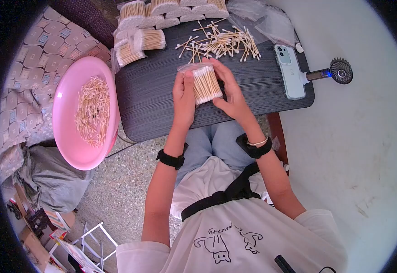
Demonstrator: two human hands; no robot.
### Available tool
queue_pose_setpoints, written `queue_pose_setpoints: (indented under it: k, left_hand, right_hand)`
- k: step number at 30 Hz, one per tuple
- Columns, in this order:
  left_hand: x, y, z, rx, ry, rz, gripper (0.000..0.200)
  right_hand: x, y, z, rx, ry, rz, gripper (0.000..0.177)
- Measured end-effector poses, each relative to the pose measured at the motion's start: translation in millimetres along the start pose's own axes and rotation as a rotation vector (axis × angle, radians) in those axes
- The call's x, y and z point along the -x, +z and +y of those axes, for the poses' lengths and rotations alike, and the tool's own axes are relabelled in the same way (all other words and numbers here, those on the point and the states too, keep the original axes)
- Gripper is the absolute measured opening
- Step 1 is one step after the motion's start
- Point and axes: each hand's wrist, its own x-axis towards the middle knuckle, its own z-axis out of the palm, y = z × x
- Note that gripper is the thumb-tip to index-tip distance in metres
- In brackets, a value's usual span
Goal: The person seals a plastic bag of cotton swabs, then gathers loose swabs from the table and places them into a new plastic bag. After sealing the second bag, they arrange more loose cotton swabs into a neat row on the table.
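Observation:
Between my two hands, above the near part of the dark table [153, 100], is a clear plastic bag of cotton swabs [204, 85]. My left hand [184, 93] grips its left side, the thumb lying on the front. On the other side, my right hand [231, 93] curls round the bag's right edge, fingers at the top and thumb near the lower corner. The swabs inside stand side by side with white tips at both ends. Just beyond the hands lies a loose heap of cotton swabs [226, 42].
Filled swab bags [150, 39] are stacked at the table's back left. Clear empty bags [276, 27] lie at the back right, near a phone [290, 73] and a small fan [341, 71]. Left of the table stands a pink basin [66, 118] holding many loose swabs. A wall [344, 150] borders the right.

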Motion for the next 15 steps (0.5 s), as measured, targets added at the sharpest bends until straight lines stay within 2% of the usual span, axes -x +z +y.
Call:
queue_pose_setpoints:
  k: [15]
  left_hand:
    - [3.2,2.0,3.5,-0.145,0.072,-0.042,0.031]
  right_hand:
    - [1.6,1.0,4.1,-0.071,0.083,0.087,0.068]
